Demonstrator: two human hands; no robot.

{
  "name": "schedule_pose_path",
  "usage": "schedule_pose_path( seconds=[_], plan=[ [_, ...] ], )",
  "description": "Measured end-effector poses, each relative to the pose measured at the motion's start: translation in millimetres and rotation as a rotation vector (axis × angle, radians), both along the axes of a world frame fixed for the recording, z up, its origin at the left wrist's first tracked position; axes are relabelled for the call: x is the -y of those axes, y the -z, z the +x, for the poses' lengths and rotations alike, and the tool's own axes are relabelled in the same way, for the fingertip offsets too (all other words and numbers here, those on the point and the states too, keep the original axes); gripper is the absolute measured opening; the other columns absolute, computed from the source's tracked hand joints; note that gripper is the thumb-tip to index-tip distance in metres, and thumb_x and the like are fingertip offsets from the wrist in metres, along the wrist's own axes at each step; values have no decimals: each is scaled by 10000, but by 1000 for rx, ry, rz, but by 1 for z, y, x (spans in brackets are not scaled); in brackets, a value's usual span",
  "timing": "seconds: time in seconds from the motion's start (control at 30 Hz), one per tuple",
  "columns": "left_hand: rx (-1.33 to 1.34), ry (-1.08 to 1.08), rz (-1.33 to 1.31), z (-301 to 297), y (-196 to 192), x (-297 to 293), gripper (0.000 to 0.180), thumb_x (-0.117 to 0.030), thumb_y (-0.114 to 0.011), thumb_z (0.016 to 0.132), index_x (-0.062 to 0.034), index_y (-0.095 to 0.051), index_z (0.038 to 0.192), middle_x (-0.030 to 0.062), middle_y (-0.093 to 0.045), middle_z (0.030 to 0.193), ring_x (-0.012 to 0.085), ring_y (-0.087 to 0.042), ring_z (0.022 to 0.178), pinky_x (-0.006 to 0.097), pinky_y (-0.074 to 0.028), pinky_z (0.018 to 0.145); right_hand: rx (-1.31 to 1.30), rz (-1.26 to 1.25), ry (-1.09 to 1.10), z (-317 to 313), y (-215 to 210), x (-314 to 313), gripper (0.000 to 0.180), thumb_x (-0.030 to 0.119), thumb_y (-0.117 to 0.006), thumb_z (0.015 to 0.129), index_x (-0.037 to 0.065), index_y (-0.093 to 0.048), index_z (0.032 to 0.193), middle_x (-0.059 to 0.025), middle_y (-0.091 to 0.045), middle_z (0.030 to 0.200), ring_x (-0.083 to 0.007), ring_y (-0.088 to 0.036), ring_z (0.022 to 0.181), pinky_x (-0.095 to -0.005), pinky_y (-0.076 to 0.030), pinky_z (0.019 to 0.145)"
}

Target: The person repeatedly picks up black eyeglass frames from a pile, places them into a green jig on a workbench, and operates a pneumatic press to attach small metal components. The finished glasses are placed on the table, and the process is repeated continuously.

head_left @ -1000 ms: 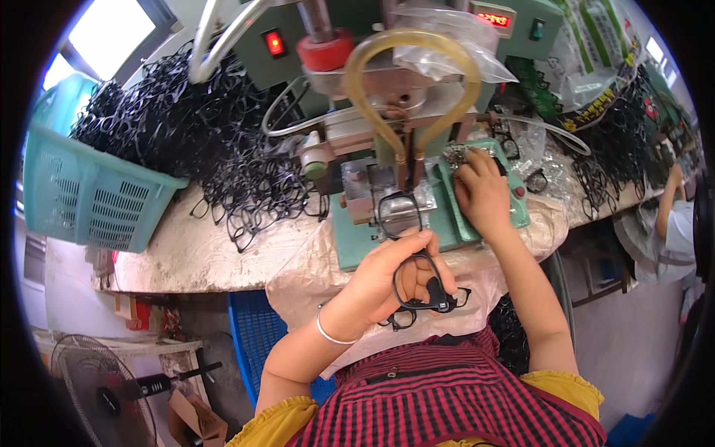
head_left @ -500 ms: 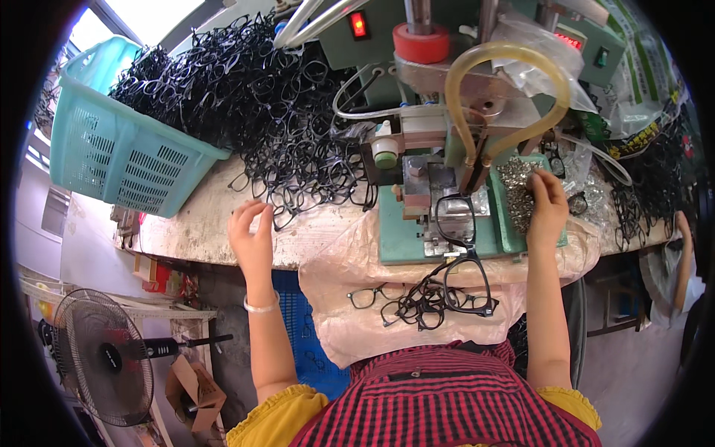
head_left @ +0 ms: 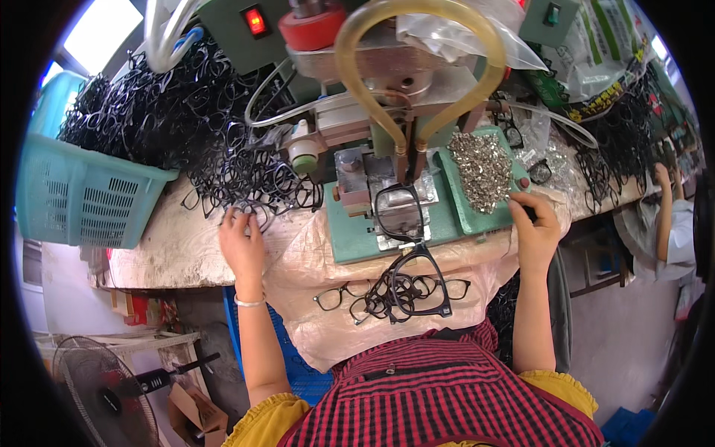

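Observation:
My left hand (head_left: 242,246) is at the near edge of a heap of black eyeglass frames (head_left: 257,167), fingers bent and closed on one frame that they partly cover. Beside the corner of a green tray (head_left: 454,190), my right hand (head_left: 538,232) pinches thumb and forefinger together; anything between them is too small to make out. Small silvery metal parts (head_left: 480,175) fill the tray. Under the press head (head_left: 406,160) sits a black eyeglass frame (head_left: 400,214), one lens on the metal fixture, the other hanging over the green base's front edge.
More frames (head_left: 372,298) lie on the pinkish sheet (head_left: 298,328) before me. A turquoise basket (head_left: 97,197) stands left of the heap. A yellowish hose (head_left: 495,59) loops over the press. Another person's arm (head_left: 663,216) shows at far right. A fan (head_left: 104,395) stands lower left.
My left hand has reached the heap's edge and closed on a frame. My right hand has left the metal parts for the tray's near right corner. The view has shifted.

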State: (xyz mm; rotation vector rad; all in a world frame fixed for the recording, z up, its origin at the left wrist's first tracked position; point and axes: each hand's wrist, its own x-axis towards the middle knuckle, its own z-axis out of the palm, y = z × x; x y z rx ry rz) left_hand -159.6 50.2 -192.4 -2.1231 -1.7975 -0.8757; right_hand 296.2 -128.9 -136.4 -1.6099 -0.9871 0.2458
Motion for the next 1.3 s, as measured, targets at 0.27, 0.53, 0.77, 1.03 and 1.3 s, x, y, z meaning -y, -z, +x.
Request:
schedule_pose_path(
  seconds=[0.27,0.53,0.77,1.03,1.3],
  plan=[
    [1119,244,-166,54,-36,2,209,-191,-555,1040,-49,-563,887,-13,-547,748,57,-489,586,212,-408,521,-102,207,-469,-73,-61,-83,200,17,-706,786,-6,-672,982,-79,-705,925,-174,-670,882,-289,-507,838],
    [1409,428,-147,91,-54,34,170,-104,-548,1014,4,-618,1125,98,-637,960,207,-672,823,312,-575,734,-317,199,-395,-94,-54,-84,380,35,-725,783,3,-576,1132,-40,-677,890,-107,-640,880,-264,-477,860],
    [1158,1092,315,128,-152,75,170,-139,-488,999,-32,-540,1120,204,-633,1079,290,-622,940,423,-558,846,-482,225,-486,-108,-77,-78,446,-16,-709,789,-17,-530,1198,-29,-671,914,-87,-624,885,-243,-462,860],
    [438,1216,60,156,-140,79,196,-126,-723,749,-120,-770,939,67,-742,1111,281,-621,881,466,-512,899,110,120,-435,-73,-73,-67,347,53,-712,771,22,-648,1111,-151,-639,1186,-299,-626,1106,-387,-465,990],
    [345,1293,83,168,-130,69,219,-152,-733,773,-102,-754,985,74,-748,1071,264,-574,833,499,-486,931,653,-99,24,6,16,-58,152,134,-765,733,78,-740,873,-195,-629,1194,-387,-554,1208,-467,-452,1006]
  ],
)
